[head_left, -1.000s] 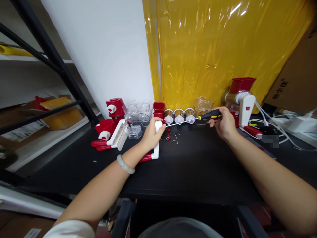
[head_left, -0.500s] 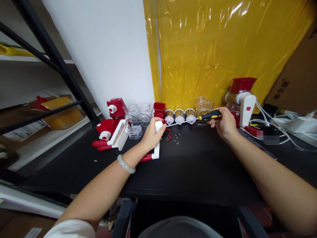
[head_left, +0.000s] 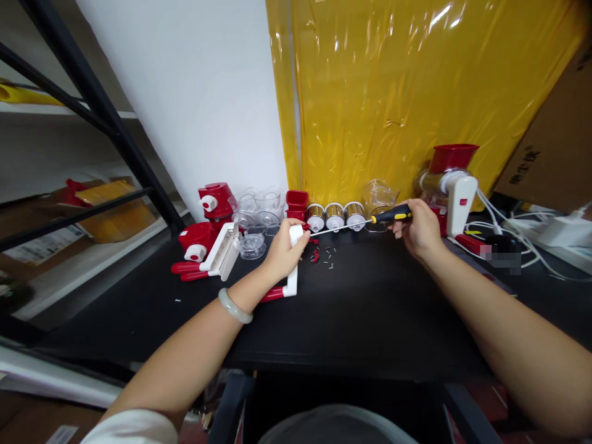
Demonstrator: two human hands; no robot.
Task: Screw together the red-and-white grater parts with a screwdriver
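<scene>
The light is moderate and soft. On the yellow sheet [head_left: 393, 92], bright streaks of glare appear near the top. The shelves [head_left: 69, 273] at left are dim. The edges look stretched, and 1 small patch [head_left: 502, 263] at right is pixelated.

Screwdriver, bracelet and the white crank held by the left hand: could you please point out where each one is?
Screwdriver [head_left: 390, 214]: head view, on its black and yellow handle.
Bracelet [head_left: 234, 308]: head view, on the middle of its pale band.
White crank [head_left: 291, 283]: head view, on its lower white part.
</scene>
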